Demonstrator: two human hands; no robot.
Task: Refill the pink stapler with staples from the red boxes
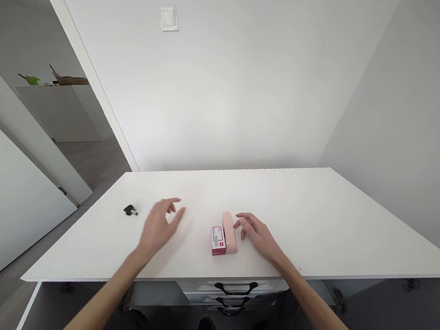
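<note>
A pink stapler (pixel 229 232) lies on the white table (pixel 315 219) near its front edge. Against its left side rests a small red box of staples (pixel 218 240). My right hand (pixel 257 233) hovers just right of the stapler, fingers loosely curled and apart, fingertips almost at its side, holding nothing. My left hand (pixel 161 225) is raised above the table left of the box, fingers spread, empty. Further left lies a small black object with a metal tip (pixel 131 210).
Under the table's front edge sits a drawer unit with black handles (pixel 235 289). The table meets white walls at the back and right. An open doorway with wooden floor (pixel 85 158) lies to the left.
</note>
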